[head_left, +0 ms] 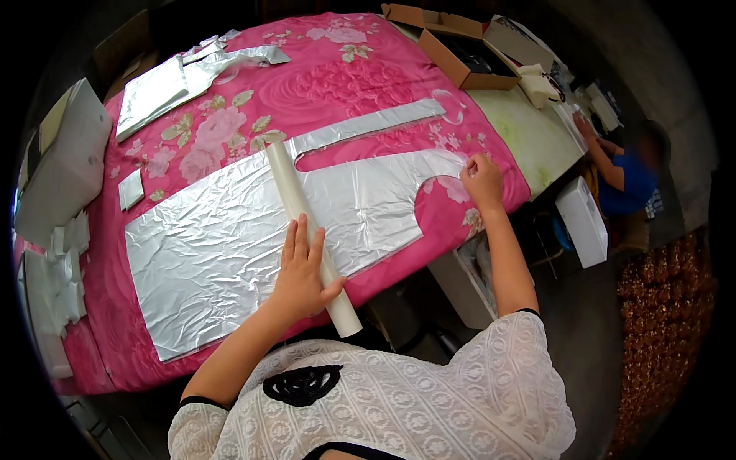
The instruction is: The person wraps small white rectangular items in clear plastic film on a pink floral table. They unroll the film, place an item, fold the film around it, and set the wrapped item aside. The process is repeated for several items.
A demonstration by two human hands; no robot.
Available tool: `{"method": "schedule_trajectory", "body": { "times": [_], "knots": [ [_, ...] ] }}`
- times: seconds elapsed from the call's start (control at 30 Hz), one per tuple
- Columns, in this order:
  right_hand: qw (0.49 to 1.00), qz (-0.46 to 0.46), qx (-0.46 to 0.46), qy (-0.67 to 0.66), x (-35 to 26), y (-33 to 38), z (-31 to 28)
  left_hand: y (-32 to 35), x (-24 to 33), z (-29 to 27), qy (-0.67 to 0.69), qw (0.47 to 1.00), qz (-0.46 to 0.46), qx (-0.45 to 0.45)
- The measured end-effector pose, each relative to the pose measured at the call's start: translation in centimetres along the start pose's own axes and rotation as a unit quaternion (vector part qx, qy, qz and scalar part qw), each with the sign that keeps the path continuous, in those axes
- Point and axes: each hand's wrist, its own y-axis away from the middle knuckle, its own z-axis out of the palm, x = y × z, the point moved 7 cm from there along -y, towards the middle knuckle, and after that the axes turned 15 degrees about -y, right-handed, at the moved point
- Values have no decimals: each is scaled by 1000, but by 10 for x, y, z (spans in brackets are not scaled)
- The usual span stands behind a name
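Note:
A thin, crinkled silvery plastic sheet [211, 249], cut in an apron-like shape with a long strip and a curved notch, lies spread on the pink flowered cloth [307, 92]. Across it rests a long off-white tube [288, 184], its near end jutting past the table edge. My left hand [301, 276] lies on the near part of this tube, fingers stretched and thumb apart. At the sheet's right end, by the curved notch, my right hand [481, 181] is closed in a pinch on the sheet's narrow corner.
Folded silvery sheets [153, 92] lie at the far left, with a small folded packet [131, 190] nearer. A white box [69, 169] stands at the left edge. An open cardboard box [468, 57] sits at the far right. Beyond it, a person in a blue top [629, 180] sits.

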Motion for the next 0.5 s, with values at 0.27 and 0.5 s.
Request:
{"method": "schedule_trajectory", "body": {
  "times": [0.27, 0.5],
  "knots": [
    [863, 99, -147, -474, -150, 42, 49, 0, 1, -27, 283, 957, -28, 59],
    [813, -223, -323, -429, -306, 125, 53, 11, -27, -5, 641, 730, -206, -117]
  ]
}}
